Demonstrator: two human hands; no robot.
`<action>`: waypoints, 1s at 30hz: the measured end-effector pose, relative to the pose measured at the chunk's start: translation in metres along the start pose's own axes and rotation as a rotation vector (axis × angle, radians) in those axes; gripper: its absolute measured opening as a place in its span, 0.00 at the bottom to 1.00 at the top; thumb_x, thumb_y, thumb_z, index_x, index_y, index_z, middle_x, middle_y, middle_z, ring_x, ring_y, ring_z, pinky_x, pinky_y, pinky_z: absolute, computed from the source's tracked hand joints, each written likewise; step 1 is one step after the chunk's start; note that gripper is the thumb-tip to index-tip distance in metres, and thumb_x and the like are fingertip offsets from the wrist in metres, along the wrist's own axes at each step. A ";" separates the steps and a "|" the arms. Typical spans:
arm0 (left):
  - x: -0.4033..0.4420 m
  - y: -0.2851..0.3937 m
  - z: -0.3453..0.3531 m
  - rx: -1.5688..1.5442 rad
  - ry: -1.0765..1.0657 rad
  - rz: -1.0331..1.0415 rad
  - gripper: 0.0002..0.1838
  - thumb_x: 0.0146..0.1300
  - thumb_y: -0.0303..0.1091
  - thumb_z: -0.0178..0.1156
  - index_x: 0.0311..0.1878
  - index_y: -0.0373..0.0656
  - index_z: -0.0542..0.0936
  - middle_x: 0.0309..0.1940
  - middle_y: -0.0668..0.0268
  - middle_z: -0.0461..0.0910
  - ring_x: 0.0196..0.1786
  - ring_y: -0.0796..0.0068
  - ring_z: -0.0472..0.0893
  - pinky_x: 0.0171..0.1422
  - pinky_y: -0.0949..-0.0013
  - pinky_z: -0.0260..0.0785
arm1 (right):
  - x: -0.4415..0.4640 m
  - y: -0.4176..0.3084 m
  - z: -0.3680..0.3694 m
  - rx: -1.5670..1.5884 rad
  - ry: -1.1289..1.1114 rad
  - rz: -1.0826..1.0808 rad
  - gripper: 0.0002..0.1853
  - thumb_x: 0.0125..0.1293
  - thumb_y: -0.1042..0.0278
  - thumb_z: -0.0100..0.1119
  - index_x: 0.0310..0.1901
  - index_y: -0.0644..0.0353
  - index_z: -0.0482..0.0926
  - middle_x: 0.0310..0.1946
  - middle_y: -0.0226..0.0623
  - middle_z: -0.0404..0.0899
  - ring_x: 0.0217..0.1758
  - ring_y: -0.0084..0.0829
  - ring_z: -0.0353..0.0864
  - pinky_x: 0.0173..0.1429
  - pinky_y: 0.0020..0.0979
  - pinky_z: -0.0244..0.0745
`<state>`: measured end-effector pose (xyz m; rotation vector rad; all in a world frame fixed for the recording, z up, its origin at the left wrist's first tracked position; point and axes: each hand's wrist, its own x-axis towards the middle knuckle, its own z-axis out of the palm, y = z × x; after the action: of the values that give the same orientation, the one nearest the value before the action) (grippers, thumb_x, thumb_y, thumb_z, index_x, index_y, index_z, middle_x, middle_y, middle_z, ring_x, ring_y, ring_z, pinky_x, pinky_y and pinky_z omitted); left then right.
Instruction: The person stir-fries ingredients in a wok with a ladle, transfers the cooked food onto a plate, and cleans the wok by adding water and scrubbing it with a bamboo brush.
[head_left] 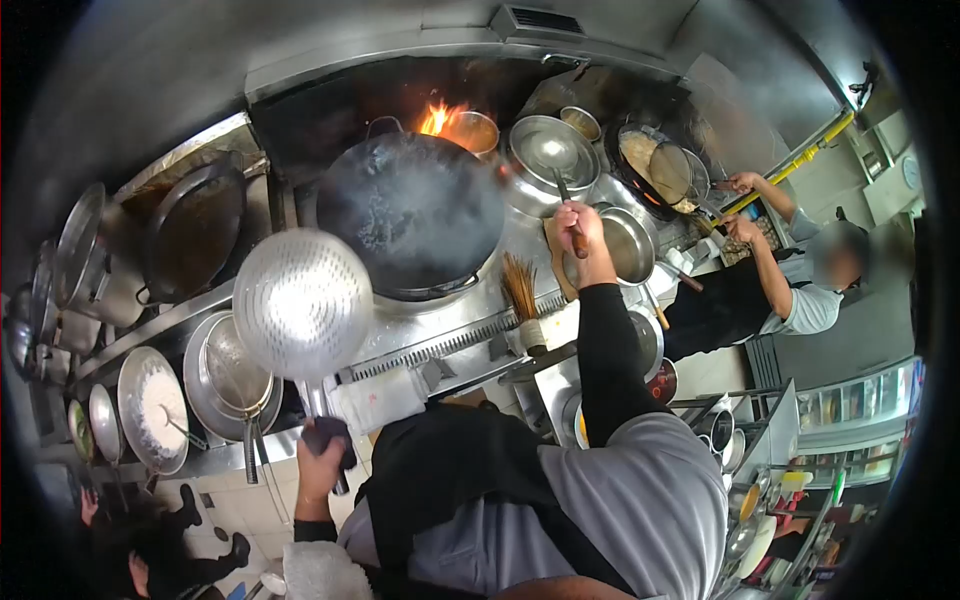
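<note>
At far left, a bowl (128, 400) holds a white substance and a utensil; a wire strainer (236, 365) lies over a neighbouring vessel. Your left grip (320, 468) is closed round the dark-wrapped handle of the perforated skimmer (303, 305), which is raised, its disc facing the camera. At centre, the large wok (400, 288) smokes on the metal tabletop (390, 325), with flames (437, 118) behind its rim. A brush of thin sticks (519, 285) stands to its right. Next, the ladle (552, 150) has its bowl over a metal basin (530, 195); your right grip (583, 238) is clenched round its handle. Just beside is a metal pot (628, 240). At right, a co-worker (800, 285) reaches both hands toward a mesh strainer (672, 170) over pale food (638, 152).
</note>
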<state>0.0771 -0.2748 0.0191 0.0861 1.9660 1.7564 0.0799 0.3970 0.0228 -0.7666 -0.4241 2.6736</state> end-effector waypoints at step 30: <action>0.083 0.075 0.159 1.068 0.310 0.425 0.29 0.53 0.34 0.70 0.59 0.34 0.78 0.55 0.39 0.72 0.48 0.33 0.82 0.55 0.47 0.79 | -0.006 -0.032 -0.035 -2.036 0.646 -0.801 0.28 0.66 0.73 0.53 0.69 0.68 0.70 0.40 0.61 0.86 0.43 0.56 0.88 0.49 0.54 0.81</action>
<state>0.0476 -0.0860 0.0570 0.6520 3.0779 0.7293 0.1108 0.4306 0.0092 -1.2338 -2.4379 0.4189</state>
